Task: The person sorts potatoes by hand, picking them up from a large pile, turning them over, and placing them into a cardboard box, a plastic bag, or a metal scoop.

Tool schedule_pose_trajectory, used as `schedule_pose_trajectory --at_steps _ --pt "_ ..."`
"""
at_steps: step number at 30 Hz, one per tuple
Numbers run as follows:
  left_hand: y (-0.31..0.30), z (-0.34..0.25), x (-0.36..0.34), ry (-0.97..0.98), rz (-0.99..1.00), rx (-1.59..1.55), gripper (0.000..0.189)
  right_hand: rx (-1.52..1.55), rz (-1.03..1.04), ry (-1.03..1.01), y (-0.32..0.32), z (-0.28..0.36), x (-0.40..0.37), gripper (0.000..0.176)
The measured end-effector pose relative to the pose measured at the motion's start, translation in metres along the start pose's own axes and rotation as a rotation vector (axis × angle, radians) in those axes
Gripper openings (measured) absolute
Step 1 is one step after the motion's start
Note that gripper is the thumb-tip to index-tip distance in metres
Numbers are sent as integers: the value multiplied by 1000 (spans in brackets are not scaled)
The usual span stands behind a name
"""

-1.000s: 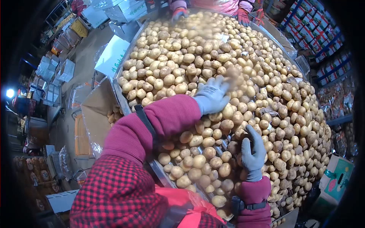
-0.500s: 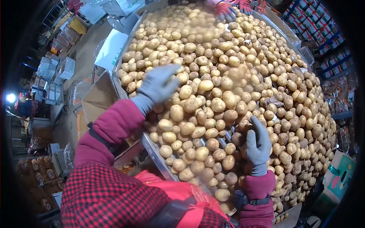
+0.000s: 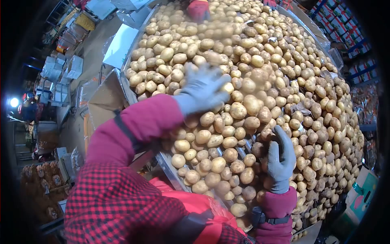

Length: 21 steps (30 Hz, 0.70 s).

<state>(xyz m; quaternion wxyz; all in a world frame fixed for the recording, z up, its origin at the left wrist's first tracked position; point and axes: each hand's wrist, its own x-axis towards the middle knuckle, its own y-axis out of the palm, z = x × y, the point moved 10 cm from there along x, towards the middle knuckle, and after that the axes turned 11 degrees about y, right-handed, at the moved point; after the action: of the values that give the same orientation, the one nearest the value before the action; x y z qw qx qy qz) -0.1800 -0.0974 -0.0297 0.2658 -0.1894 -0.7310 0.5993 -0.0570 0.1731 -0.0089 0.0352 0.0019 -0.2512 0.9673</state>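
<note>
A broad heap of potatoes (image 3: 230, 155) covers a metal-edged sorting table (image 3: 171, 170). My left hand (image 3: 204, 88), in a grey glove, lies palm down over the potatoes left of the middle. Its fingers are spread and slightly blurred, and a potato shows beside the fingertips. Lower right, my right hand (image 3: 282, 161), also gloved in grey, rests on its edge against the pile. Thumb and fingers stand apart there, with nothing seen gripped between them. Some metal bars (image 3: 242, 151) show through gaps among the potatoes between my hands.
Across the table, a co-worker's red-gloved hand (image 3: 198, 10) touches the far potatoes; another red glove (image 3: 270, 3) is at the top edge. An open cardboard box (image 3: 106, 99) and a white box (image 3: 120, 45) stand left. A green carton (image 3: 362, 193) sits lower right.
My left hand has swept right and slightly up across the potatoes, its fingers spreading. My right hand has barely moved. One co-worker's red-gloved hand has shifted left.
</note>
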Motion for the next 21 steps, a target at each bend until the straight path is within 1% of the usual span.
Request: schedule_pose_trajectory --at_steps 1,3,5,7,8,11,13,15,16,18,19,21 --pt "11 -18 11 48 33 37 68 7 6 14 -1 1 2 42" --pt "23 -25 31 24 7 12 72 -4 11 19 -1 4 3 42" --pt "30 -22 32 0 -13 -9 75 -9 17 26 -2 5 3 42" --pt "26 -24 27 68 -96 30 76 -8 -1 6 -1 2 3 41" --pt "26 -24 24 84 -119 -7 76 -8 -8 7 -1 1 3 41" --pt "-8 -51 4 168 -163 -85 73 -72 -15 -28 -3 3 3 41" --pt "-37 -87 -15 269 -267 -302 63 -86 -21 -46 -2 5 2 40" --pt "-40 -136 -35 485 -212 -217 56 -76 -43 -42 -2 4 1 39" --pt "-37 -145 -40 497 -209 -223 56 -64 -40 -60 -2 6 1 39" --pt "1 -167 -45 584 17 -127 50 -44 -34 -76 -4 14 -1 39" --pt "14 -157 -38 532 46 -122 47 -46 -42 -73 -5 16 -2 39" --pt "28 -147 -28 551 -7 -40 46 21 -7 -35 -3 13 -3 39"
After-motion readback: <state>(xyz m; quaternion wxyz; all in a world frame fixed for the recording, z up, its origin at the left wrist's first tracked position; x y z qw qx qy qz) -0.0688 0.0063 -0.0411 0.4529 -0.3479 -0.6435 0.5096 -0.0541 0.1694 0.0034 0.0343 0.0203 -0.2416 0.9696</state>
